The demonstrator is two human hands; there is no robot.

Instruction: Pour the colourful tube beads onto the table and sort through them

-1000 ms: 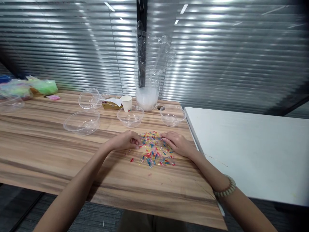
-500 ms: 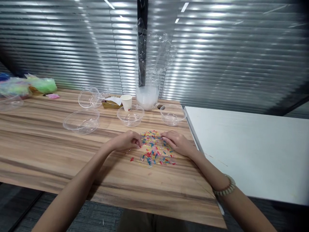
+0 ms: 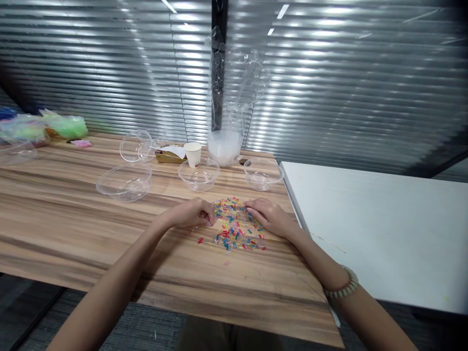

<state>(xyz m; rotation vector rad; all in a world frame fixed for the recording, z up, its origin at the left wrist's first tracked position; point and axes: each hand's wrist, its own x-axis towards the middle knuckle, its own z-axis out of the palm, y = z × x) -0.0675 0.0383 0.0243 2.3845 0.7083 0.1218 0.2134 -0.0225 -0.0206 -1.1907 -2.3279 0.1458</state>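
A loose spread of small tube-like pieces [image 3: 236, 229] in red, blue, yellow and pink lies on the wooden table between my hands. At its left edge my left hand [image 3: 195, 213] is closed, thumb and fingers curled together; whatever is in the pinch is too small to make out. My right hand [image 3: 267, 215] rests along the right edge of the pieces, palm down, with its fingers stretched toward them and its fingertips touching the pile. A few red pieces [image 3: 200, 240] lie apart, below my left hand.
Clear plastic bowls [image 3: 199, 183] stand behind the pieces, one tilted [image 3: 124, 190]. Further back are a paper cup [image 3: 193, 155], a gold box [image 3: 170, 155] and a bagged stack of bowls [image 3: 224, 148]. Coloured bags [image 3: 66, 126] lie far left; a white table [image 3: 376, 219] adjoins right.
The red piece seen at my left fingertips is no longer visible there. Both hands stay in nearly the same place, and the view has shifted slightly.
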